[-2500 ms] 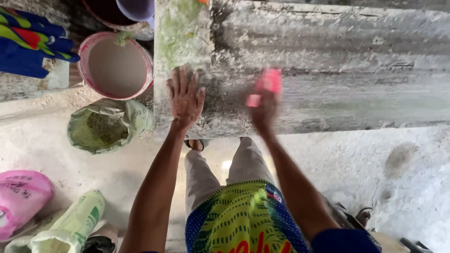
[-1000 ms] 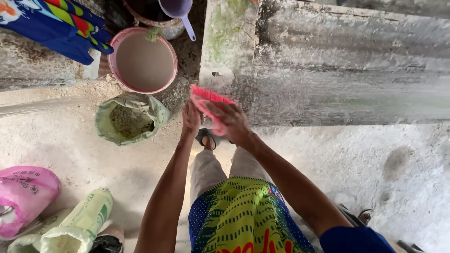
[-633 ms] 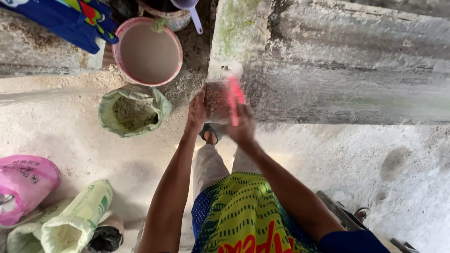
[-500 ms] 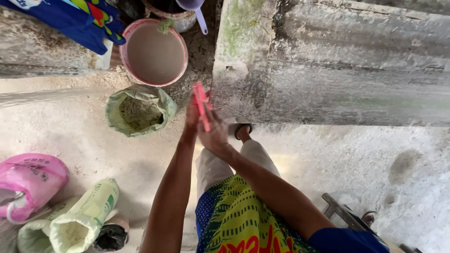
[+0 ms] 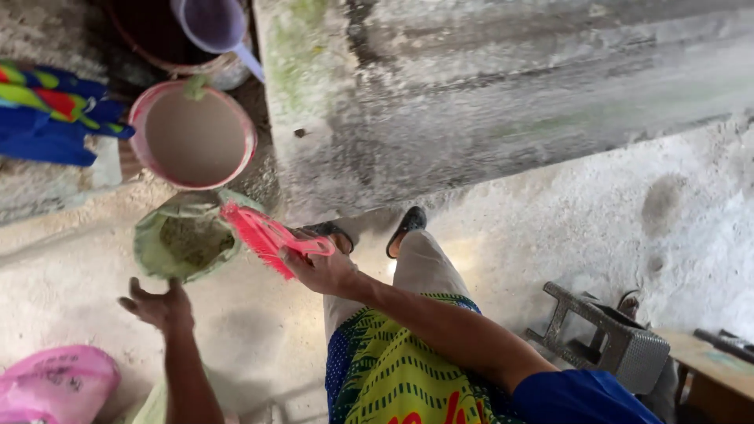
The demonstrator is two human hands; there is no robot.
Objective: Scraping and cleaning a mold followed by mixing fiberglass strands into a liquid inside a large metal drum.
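While right hand holds brush, sack lies below.

Pale dusty concrete floor, mossy grey slab, grey stool.

Two bare hands, left and right; one pink plastic brush; one pink round bucket; one green open sack; one purple scoop; two dark sandals.
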